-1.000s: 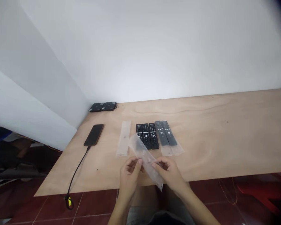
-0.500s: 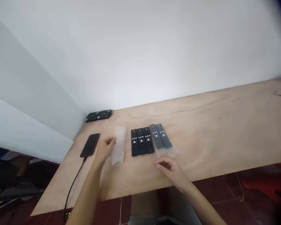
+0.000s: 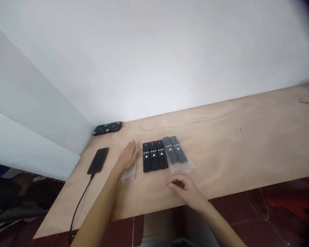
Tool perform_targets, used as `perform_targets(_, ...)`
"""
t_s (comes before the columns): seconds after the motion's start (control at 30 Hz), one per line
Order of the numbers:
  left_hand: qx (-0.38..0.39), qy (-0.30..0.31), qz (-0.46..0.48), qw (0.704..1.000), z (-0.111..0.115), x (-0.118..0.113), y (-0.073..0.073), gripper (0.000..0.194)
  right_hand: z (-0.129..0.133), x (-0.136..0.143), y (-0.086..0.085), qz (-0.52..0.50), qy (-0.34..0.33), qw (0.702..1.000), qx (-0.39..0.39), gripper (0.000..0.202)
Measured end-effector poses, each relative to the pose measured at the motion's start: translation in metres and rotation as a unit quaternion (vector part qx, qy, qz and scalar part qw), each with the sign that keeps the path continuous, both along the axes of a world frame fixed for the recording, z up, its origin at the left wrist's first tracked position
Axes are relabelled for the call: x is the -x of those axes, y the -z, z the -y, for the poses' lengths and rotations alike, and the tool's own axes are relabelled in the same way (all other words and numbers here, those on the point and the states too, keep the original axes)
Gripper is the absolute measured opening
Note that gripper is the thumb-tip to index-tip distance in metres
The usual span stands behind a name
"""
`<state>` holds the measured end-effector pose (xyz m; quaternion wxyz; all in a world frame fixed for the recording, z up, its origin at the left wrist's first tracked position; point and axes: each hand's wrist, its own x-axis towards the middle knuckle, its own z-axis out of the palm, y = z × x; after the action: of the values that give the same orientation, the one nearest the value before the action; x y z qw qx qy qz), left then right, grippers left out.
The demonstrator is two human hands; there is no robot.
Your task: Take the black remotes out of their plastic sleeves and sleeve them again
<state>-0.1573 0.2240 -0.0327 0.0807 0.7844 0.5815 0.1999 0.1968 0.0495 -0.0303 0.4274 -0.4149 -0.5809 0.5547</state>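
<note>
My left hand (image 3: pixel 127 156) lies flat over a stack of frosted plastic sleeves (image 3: pixel 129 175), fingers stretched out and partly covering it. To the right of the stack, three bare black remote controls (image 3: pixel 153 156) sit side by side. Beside them are two more remotes (image 3: pixel 174 149), each inside a translucent sleeve whose loose end reaches toward me. Just below those sleeve ends rests my right hand (image 3: pixel 185 190), its fingers curled in and thumb against the fingertips, with nothing visible in it.
A phone (image 3: pixel 98 161) with a black cable (image 3: pixel 79 204) lies at the left of the wooden table (image 3: pixel 234 144). Two flat black boxes (image 3: pixel 107 128) stand in the back left corner by the wall. A red object (image 3: pixel 289 202) shows below the table at the right.
My left hand has gone from pinching the edge of the sleeve stack to lying flat across it, moving right. The right hand has barely moved and the remotes stay put.
</note>
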Motion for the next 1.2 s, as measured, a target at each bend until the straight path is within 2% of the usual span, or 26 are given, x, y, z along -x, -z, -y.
perform_targets(0.1, 0.015, -0.006, -0.029, 0.999, -0.005, -0.001, 0.013, 0.082, 0.001, 0.001, 0.0, 0.003, 0.004, 1.0, -0.006, 0.023)
perform_targets(0.2, 0.013, -0.012, -0.044, 0.999, -0.006, 0.002, 0.016, 0.084, 0.003, 0.001, 0.0, 0.012, 0.01, 1.0, -0.011, 0.019)
perform_targets(0.27, 0.003, -0.011, -0.044, 0.999, -0.005, 0.005, 0.01, 0.081, 0.004, 0.001, -0.001, 0.021, 0.008, 1.0, -0.015, 0.018)
perform_targets(0.37, -0.032, -0.014, -0.032, 0.999, 0.007, 0.006, -0.008, 0.073, 0.005, 0.0, -0.002, 0.034, 0.002, 0.999, -0.026, 0.018)
perform_targets(0.47, -0.079, -0.014, -0.012, 0.997, 0.04, -0.01, -0.026, 0.058, 0.006, 0.002, -0.001, 0.044, 0.006, 0.998, -0.053, 0.018)
perform_targets(0.53, -0.113, 0.015, 0.017, 0.993, 0.071, -0.032, -0.033, 0.044, 0.004, 0.004, 0.001, 0.053, 0.043, 0.993, -0.099, 0.019)
perform_targets(0.6, -0.13, 0.048, 0.045, 0.989, 0.103, -0.061, -0.033, 0.038, 0.0, 0.007, 0.004, 0.084, 0.114, 0.975, -0.172, 0.019)
perform_targets(0.67, -0.118, 0.075, 0.044, 0.989, 0.128, -0.09, -0.026, 0.04, -0.007, 0.009, 0.007, 0.156, 0.173, 0.942, -0.241, 0.022)
perform_targets(0.73, -0.12, 0.082, 0.044, 0.988, 0.143, -0.112, -0.016, 0.042, -0.015, 0.01, 0.01, 0.258, 0.185, 0.909, -0.272, 0.034)
perform_targets(0.8, -0.135, 0.083, 0.065, 0.985, 0.151, -0.124, -0.007, 0.038, -0.019, 0.01, 0.013, 0.342, 0.161, 0.887, -0.265, 0.047)
perform_targets(0.97, -0.137, 0.075, 0.119, 0.981, 0.156, -0.125, -0.002, 0.033, -0.008, 0.005, 0.021, 0.398, 0.134, 0.873, -0.248, 0.057)
perform_targets(1.1, -0.117, 0.082, 0.114, 0.983, 0.157, -0.123, -0.004, 0.029, 0.014, -0.003, 0.02, 0.419, 0.173, 0.854, -0.254, 0.056)
perform_targets(1.2, -0.107, 0.093, 0.102, 0.985, 0.158, -0.125, -0.005, 0.025, 0.029, -0.01, 0.018, 0.442, 0.227, 0.83, -0.255, 0.05)
